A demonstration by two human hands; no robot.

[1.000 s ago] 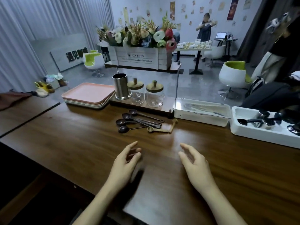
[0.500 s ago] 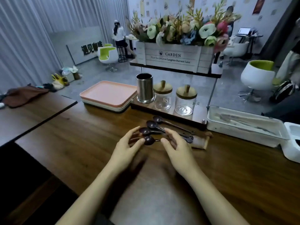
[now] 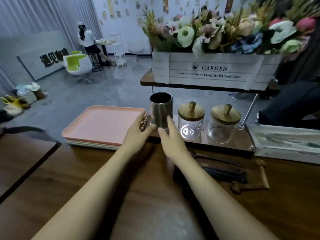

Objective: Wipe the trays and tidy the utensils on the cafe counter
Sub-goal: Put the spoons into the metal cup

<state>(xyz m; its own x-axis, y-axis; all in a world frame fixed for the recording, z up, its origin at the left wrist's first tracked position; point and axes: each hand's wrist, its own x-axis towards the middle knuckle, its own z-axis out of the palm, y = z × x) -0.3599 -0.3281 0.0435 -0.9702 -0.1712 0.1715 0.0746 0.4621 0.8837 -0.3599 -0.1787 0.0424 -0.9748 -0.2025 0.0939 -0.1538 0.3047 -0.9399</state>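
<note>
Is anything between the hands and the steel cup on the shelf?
Nothing visible does. The left hand is just left of the steel cup, beside the pink trays; the right hand is in front of it. Contact is too blurred to tell.

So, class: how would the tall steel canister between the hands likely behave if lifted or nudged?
The steel canister shows nothing in its dark mouth, so it is probably light. Its smooth, shiny wall may be slippery. Taller than wide, it could tip if pushed near the rim.
</note>
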